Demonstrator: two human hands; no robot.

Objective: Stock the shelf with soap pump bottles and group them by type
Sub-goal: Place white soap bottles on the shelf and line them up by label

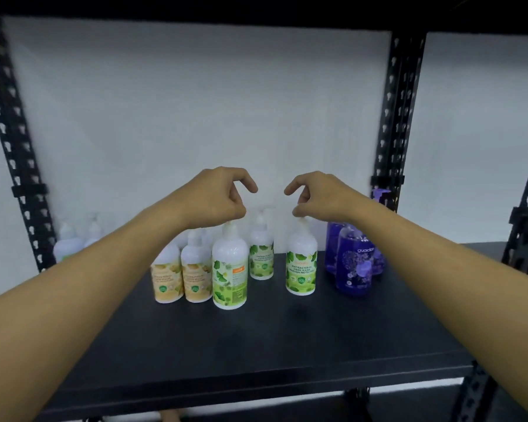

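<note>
Both hands over green soap bottles on black shelf, fingers curled at the pump tops.

L hand [223, 193]: fingers bent down in a narrow claw, tips at the pump of the front green bottle [230, 269]; pump head hidden under the hand, so can't tell if it grips or just touches. At 9 o'clock of that bottle, touching it, 2 yellow bottles [182, 274] side by side. Far back at 9–10 o'clock, pale bottles [73, 239], blurred. R hand [314, 194]: same narrow curl, tips on the pump of the right green bottle [301, 266]; hold unclear too. Third green bottle [261, 254] stands behind, btwn the hands. At 3 o'clock, purple bottles [352, 263] clustered near the rear post [393, 117]. Shelf [256, 345] matte black; white wall [195, 102] behind; slotted black uprights both sides.
</note>
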